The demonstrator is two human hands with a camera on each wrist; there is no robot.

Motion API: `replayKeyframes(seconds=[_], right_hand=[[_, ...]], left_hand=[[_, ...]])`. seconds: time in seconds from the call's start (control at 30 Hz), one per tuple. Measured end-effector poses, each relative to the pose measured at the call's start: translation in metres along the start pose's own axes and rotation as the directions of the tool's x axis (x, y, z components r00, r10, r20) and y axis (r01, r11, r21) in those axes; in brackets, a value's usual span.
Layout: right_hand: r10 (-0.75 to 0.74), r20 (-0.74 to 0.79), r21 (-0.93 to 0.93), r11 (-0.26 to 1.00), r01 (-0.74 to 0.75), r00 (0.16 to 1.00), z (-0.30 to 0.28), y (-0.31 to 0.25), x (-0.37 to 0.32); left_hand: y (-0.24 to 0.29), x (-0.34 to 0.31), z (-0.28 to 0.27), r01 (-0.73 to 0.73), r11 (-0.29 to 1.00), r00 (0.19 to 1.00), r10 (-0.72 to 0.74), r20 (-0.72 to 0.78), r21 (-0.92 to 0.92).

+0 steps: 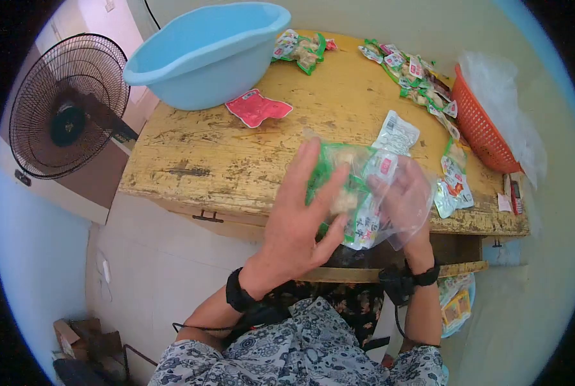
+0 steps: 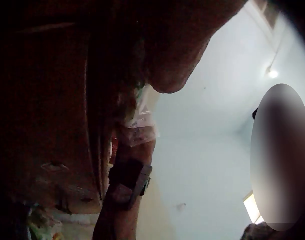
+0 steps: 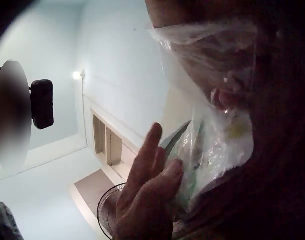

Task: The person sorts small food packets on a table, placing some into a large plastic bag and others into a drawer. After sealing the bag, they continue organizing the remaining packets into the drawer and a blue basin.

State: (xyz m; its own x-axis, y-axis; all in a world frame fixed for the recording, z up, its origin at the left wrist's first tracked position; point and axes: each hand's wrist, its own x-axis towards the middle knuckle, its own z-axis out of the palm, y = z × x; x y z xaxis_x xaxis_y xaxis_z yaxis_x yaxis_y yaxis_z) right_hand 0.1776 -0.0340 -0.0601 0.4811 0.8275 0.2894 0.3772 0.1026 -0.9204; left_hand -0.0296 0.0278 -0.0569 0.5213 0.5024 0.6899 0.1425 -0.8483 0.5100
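In the head view, both hands are around a clear plastic bag (image 1: 400, 239) above the front edge of a worn yellow table (image 1: 216, 154). Inside it lies a green-and-clear food packet (image 1: 343, 201) with pale chunks, beside a white printed part (image 1: 366, 226). My left hand (image 1: 284, 231) rests on the bag's left side with fingers spread and nearly straight. Under the plastic, my right hand (image 1: 406, 196) holds the packet's right side between thumb and fingers. The right wrist view shows plastic film (image 3: 207, 55) over this hand, and the left hand's fingers (image 3: 147, 165) opposite.
Behind stand a blue basin (image 1: 213, 67) and an orange basket (image 1: 483, 128) lined with plastic. A red packet (image 1: 258, 108), a white packet (image 1: 395, 132) and several green packets (image 1: 409, 71) lie about. Below the bag a drawer (image 1: 345, 275) sticks out. A fan (image 1: 69, 119) is left.
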Motion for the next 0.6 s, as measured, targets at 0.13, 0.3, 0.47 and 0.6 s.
replayKeyframes(seconds=[0.13,0.3,0.47,0.6], right_hand=[[0.093,-0.051,0.071,0.994,-0.089,0.994,-0.004,-0.018,-0.004],[0.141,0.093,-0.02,0.99,-0.14,0.986,-0.02,-0.009,-0.011],[-0.374,0.223,-0.25,0.871,0.423,0.9,-0.024,0.014,-0.005],[-0.218,0.342,-0.533,0.756,0.38,0.914,-0.017,-0.013,-0.009]], left_hand=[[0.0,0.005,-0.002,-0.132,0.977,0.991,0.128,0.033,0.169],[-0.01,0.003,0.005,-0.072,0.995,0.997,0.07,0.029,0.072],[-0.006,0.018,-0.004,-0.03,0.997,0.995,0.023,0.093,0.075],[-0.01,0.018,-0.001,-0.043,0.999,0.998,0.043,0.041,-0.002]])
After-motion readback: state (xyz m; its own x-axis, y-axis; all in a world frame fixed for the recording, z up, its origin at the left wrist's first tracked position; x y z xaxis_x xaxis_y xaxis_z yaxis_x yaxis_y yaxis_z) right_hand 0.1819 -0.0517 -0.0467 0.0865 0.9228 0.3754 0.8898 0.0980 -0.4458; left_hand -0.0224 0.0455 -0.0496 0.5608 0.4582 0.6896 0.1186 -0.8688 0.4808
